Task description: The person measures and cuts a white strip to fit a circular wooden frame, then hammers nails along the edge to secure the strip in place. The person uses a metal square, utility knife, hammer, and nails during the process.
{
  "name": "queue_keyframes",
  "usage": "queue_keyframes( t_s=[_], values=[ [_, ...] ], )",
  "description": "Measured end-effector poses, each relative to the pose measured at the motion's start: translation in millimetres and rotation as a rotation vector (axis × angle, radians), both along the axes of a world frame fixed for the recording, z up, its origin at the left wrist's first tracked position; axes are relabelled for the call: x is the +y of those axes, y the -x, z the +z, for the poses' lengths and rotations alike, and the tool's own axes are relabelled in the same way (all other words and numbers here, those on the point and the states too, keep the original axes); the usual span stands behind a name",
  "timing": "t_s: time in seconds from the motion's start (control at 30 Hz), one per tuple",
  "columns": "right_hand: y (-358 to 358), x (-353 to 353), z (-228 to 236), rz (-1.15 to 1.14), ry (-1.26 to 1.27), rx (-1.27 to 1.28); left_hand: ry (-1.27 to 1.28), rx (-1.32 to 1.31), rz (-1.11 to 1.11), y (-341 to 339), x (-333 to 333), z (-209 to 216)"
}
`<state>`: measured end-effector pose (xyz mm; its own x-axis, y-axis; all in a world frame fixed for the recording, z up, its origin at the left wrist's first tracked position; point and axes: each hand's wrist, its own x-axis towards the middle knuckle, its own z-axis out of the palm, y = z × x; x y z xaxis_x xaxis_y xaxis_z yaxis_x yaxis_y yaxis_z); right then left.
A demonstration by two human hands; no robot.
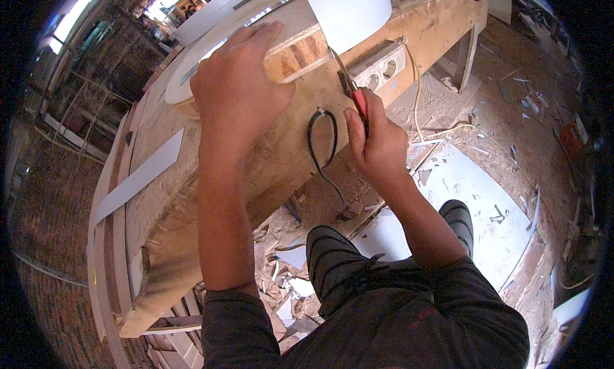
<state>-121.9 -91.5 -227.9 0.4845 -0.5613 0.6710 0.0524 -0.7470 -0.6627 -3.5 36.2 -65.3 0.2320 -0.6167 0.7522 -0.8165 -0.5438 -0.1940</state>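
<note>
My left hand grips the near end of a thick wooden piece with a layered, striped edge, fingers over the top and thumb against its near side. My right hand is closed on the red and black handle of scissors. Their blades point up and away. A white, slightly curled sheet sticks out past the end of the wooden piece, and the blade tips meet its lower left corner. Whether the blades are apart cannot be made out.
The wooden workbench carries a pale strip on its left. A white socket block is fixed to its side, with a pale cable trailing down. A black cord loop hangs below. White sheets and offcuts litter the floor.
</note>
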Motion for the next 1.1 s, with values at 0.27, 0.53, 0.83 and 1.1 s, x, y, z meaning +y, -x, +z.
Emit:
queue_keyframes(
  t_s=[0.27, 0.53, 0.83, 1.1],
  values=[
    [-4.9, 5.9, -6.2, 0.081, -0.023, -0.148, -0.011, -0.030, 0.011, 4.3, 2.5, 3.3],
    [-14.7, 8.1, -10.7, 0.100, -0.063, -0.204, -0.030, -0.033, 0.022, 2.5, -0.3, 3.0],
    [-16.9, 6.0, -10.4, 0.076, -0.050, -0.238, -0.031, 0.000, 0.017, 3.8, -0.3, 3.0],
    [-17.3, 8.6, -8.8, 0.058, -0.066, -0.221, -0.021, 0.015, 0.019, 4.6, 0.8, 1.2]
  ],
)
